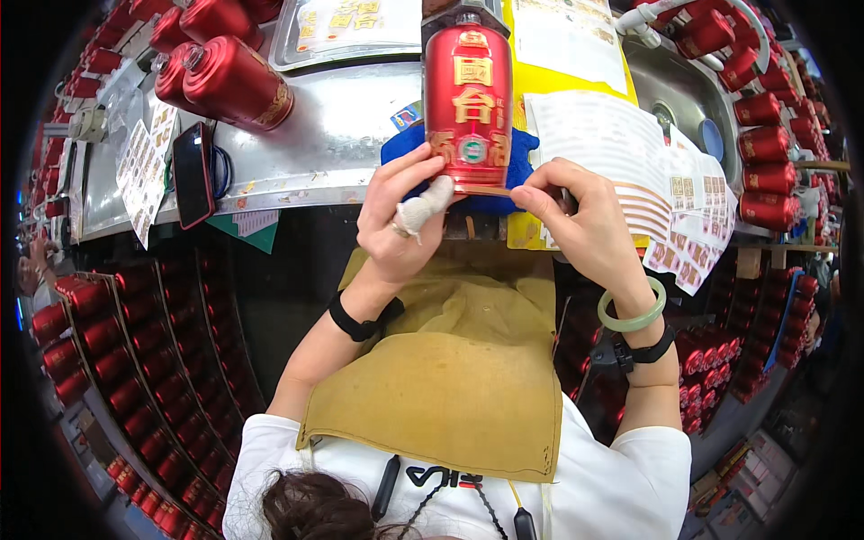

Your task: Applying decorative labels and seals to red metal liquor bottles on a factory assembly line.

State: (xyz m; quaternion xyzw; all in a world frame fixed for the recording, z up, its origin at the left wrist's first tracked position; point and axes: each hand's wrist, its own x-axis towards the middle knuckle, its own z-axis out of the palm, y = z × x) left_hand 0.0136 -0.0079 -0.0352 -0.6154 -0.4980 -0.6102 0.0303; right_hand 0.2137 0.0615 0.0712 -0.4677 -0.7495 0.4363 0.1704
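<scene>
A red bottle with raised gold characters and a small round green-and-silver seal lies in front of me, its base toward me, over a blue cloth. Along the base edge runs a thin brownish-gold strip. My left hand is closed against the bottle's lower left side; one finger, wrapped in a white cover, presses by the strip's left end. At the strip's right end, the thumb and forefinger of my right hand are pinched together. The bottle's underside is hidden.
Label sheets with curved strips lie on the right over a yellow sheet, beside a metal sink. A phone, sticker sheets and red bottles are on the left. Racks of bottles surround me.
</scene>
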